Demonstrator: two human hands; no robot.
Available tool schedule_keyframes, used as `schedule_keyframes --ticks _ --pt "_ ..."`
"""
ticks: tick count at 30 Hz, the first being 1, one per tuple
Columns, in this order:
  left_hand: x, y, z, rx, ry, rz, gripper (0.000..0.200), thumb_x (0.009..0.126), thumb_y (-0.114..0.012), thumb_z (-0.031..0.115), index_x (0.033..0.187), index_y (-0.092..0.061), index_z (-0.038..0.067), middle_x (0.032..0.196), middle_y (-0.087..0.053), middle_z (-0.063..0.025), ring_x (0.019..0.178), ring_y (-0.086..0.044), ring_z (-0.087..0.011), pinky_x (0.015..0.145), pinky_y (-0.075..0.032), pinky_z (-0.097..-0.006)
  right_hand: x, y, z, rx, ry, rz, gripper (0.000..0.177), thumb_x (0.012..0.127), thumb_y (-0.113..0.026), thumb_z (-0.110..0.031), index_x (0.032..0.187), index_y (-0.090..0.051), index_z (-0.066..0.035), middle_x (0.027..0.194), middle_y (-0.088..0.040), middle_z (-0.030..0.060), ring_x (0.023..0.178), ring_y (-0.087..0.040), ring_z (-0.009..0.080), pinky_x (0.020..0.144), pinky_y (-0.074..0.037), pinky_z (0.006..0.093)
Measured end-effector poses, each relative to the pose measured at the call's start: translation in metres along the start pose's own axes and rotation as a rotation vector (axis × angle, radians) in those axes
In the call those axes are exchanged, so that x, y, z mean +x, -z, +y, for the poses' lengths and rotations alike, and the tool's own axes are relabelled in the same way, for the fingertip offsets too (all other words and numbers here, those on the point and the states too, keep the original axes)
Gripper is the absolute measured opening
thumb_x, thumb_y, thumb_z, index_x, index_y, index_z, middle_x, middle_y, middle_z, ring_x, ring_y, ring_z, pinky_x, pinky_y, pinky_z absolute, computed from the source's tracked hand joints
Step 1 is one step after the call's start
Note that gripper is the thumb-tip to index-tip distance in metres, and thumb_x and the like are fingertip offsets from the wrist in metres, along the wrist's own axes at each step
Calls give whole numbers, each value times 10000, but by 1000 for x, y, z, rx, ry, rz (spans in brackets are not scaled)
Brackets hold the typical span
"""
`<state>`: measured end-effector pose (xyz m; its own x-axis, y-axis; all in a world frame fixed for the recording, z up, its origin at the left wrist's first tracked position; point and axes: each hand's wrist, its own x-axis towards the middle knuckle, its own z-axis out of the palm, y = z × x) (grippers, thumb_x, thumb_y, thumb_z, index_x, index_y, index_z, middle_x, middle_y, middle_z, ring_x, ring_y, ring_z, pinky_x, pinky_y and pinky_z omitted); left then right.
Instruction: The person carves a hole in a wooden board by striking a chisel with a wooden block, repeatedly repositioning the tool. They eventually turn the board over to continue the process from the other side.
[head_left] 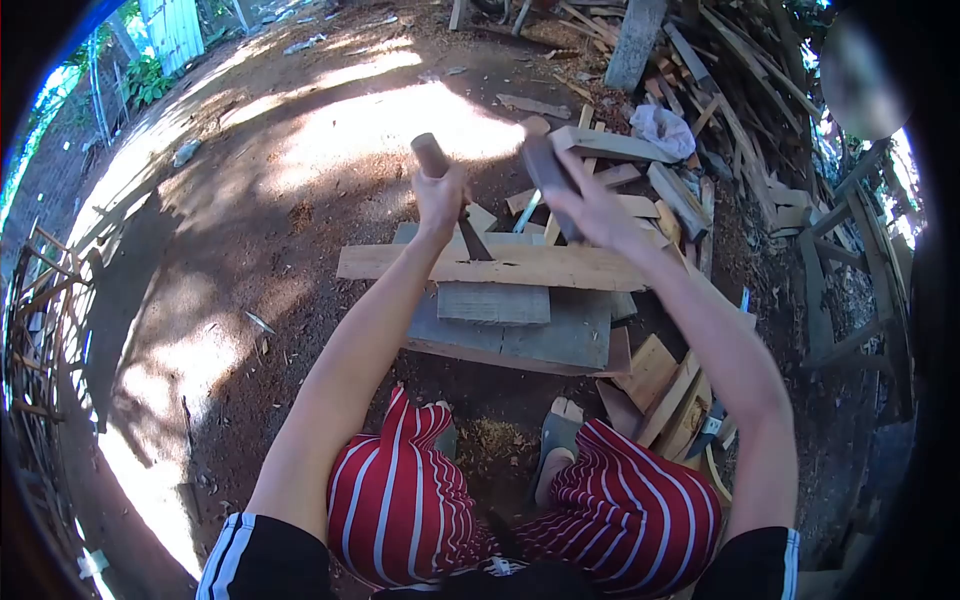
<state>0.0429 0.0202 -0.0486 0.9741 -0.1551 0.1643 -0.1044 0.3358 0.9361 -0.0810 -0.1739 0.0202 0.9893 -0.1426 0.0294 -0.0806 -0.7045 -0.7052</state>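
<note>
Across the upper right, a woodpile [740,90] holds a crumpled white bag [662,128], its contents hidden. At centre, a wide board [520,340] bears a plank [540,266]. The left hand [440,200] grips a chisel [474,240] standing on the plank. The right hand [595,210] clasps a dark block [545,165], blurred.

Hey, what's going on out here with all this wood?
A person sits low on the dirt ground. The left hand holds a chisel at a tilt, its blade down on a pale plank lying across wider boards. The right hand grips a dark block, raised beside the chisel's handle. A pile of scrap wood lies beyond.
</note>
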Motion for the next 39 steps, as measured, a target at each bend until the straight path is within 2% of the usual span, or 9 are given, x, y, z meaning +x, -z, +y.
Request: schedule_keyframes --ticks 5,8,18,22,26,29,33,34,39 --pt "6 14 -6 -138 38 96 191 839 -584 91 693 -461 87 534 -462 1 405 -453 -104 382 -358 -259 -55 -53 95 -121 -68 53 813 867 -591 -400 1541 -169 -231 1279 -557 283 1151 -564 438 967 -460 460" --pt "8 16 -9 -104 72 148 148 844 -588 92 749 -476 74 537 -485 -13 419 -477 -111 409 -406 -274 -81 -62 74 -597 -195 3 810 882 -582 -387 1538 -110 -317 956 -668 237 884 -663 430 760 -529 556" --pt "19 -18 7 122 55 300 181 842 -621 121 730 -500 48 501 -491 -29 372 -487 -132 353 -369 -289 -75 -73 91 -471 -271 6 792 893 -559 -406 1542 -118 -298 1022 -665 237 922 -662 427 855 -510 523" --pt "-23 -69 29 359 -67 -249 326 888 -647 146 589 -522 108 520 -522 7 425 -503 -91 404 -374 -272 -76 -74 95 -493 -202 55 792 896 -555 -393 1545 -113 -285 1031 -668 227 937 -658 423 852 -507 515" --pt "-58 -97 18 609 -446 -647 230 824 -739 173 718 -598 26 612 -562 19 590 -470 -62 544 -435 -269 -70 -69 93 -520 -218 -49 795 893 -553 -374 1548 -111 -282 1043 -676 197 961 -663 382 828 -511 505" --pt "-74 -90 13 857 -445 -924 188 833 -734 164 774 -621 25 650 -596 -47 626 -555 -94 581 -470 -277 -63 -69 92 -628 -181 -84 781 896 -541 -365 1547 -115 -302 1073 -675 170 959 -673 343 818 -520 496" --pt "-73 -69 -7 667 -461 -385 272 796 -788 209 657 -636 32 572 -596 -8 536 -518 -62 499 -420 -275 -65 -63 90 -644 -239 -134 772 899 -530 -364 1546 -112 -311 1082 -671 163 958 -673 330 824 -535 471" --pt "-75 -60 -2 539 -262 -245 317 815 -779 256 620 -634 54 558 -604 -6 518 -555 -65 466 -408 -255 -67 -62 92 -638 -204 -125 776 897 -535 -363 1545 -112 -317 1087 -669 167 949 -674 336 820 -536 473" --pt "-58 -21 60 379 -129 23 314 828 -747 221 596 -580 90 529 -568 -9 469 -532 -80 462 -409 -252 -71 -54 93 -610 -155 -106 789 892 -561 -363 1542 -116 -324 1019 -670 188 894 -680 352 803 -542 466"
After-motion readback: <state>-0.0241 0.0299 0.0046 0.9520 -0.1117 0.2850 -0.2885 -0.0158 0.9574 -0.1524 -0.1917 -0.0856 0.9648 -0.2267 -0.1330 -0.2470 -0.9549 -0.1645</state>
